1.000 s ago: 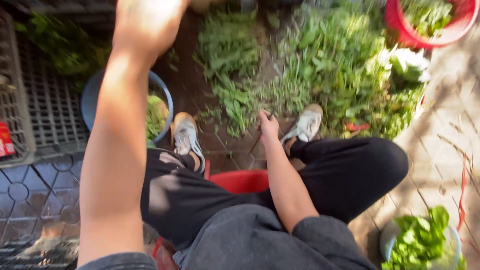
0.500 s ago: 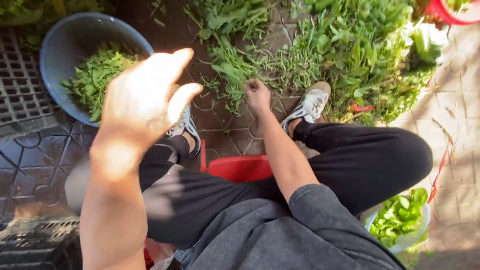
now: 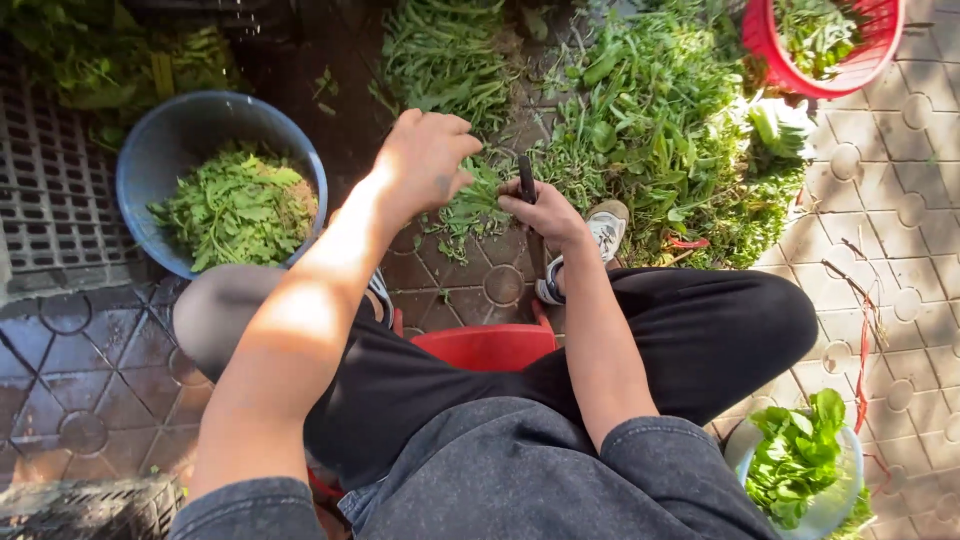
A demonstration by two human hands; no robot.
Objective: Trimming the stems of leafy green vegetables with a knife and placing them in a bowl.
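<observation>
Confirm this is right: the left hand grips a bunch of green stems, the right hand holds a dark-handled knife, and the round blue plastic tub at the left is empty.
Not quite. The round blue plastic tub is not empty; it holds a heap of green leaves, as the head view shows. The rest stands: the left hand grips the bunch of green stems, and the right hand holds the dark-handled knife.

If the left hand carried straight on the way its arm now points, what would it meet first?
Probably the loose greens heaped on the paving beyond the left hand, though depth is unclear. The blue tub sits off to the side.
</observation>
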